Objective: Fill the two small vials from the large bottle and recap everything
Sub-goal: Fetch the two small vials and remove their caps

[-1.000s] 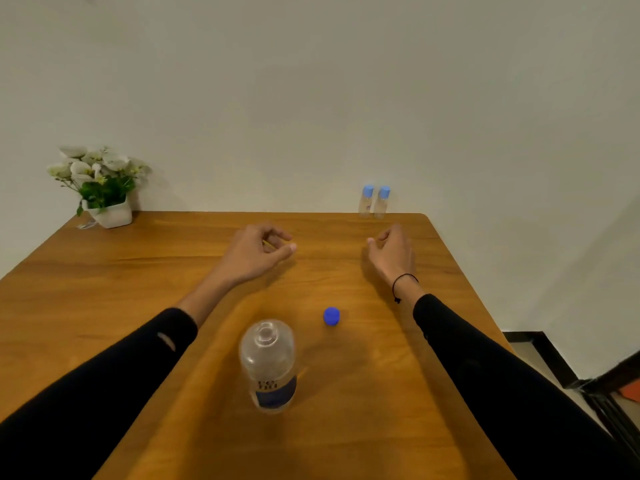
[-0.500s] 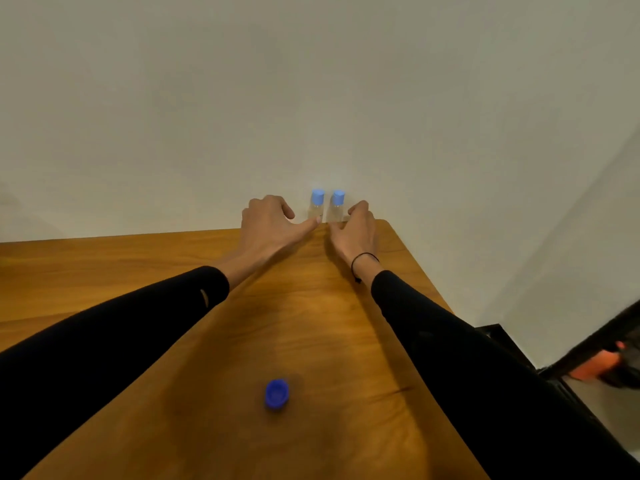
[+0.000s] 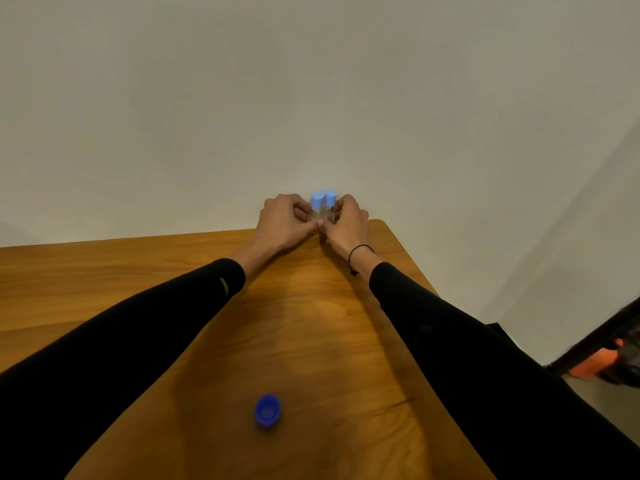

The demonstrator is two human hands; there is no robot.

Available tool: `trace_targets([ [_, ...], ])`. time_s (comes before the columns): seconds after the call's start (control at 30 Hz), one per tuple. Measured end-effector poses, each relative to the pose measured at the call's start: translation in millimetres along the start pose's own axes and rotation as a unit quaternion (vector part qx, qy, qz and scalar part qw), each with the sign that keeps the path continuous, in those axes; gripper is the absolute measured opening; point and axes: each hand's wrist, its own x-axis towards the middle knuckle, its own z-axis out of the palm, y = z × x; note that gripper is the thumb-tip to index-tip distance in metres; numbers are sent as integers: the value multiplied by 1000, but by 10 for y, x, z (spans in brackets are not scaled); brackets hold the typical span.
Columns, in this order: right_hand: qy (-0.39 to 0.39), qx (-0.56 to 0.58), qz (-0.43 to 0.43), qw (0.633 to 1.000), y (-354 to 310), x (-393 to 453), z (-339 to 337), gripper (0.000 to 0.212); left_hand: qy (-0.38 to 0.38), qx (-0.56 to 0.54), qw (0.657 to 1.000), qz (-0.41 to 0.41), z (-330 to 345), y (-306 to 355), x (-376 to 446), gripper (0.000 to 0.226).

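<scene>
Two small clear vials with light blue caps stand side by side at the table's far edge by the wall. My left hand [image 3: 285,221] is closed around the left vial [image 3: 316,204]. My right hand [image 3: 346,221] is closed around the right vial [image 3: 330,201]. Fingers hide the lower parts of both vials, and the thumbs meet in front of them. A dark blue bottle cap [image 3: 267,415] lies open side up on the table near me, between my forearms. The large bottle is out of view.
The wooden table [image 3: 311,341] ends at a rounded far right corner close to my right hand. A plain wall rises right behind the vials. Dark and orange objects [image 3: 609,362] sit on the floor to the right.
Both hands reached forward from mid-table to the far edge and closed on the vials. The view tilted up and to the right, so the large bottle and the flower pot left the frame.
</scene>
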Motion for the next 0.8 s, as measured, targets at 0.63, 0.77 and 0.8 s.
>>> trace_targets([
  [0.63, -70, 55, -101, 991, -891, -2171, -867, 31, 17, 8, 999, -51, -1735, 282, -2264, 26],
  [0.77, -89, 57, -121, 987, -1068, -2765, -1083, 30, 54, 22, 996, -73, -2278, 361, -2968, 25],
  [0.8, -99, 59, -121, 986, -1070, -2905, -1104, 31, 61, 21, 995, -80, -2382, 370, -3154, 23],
])
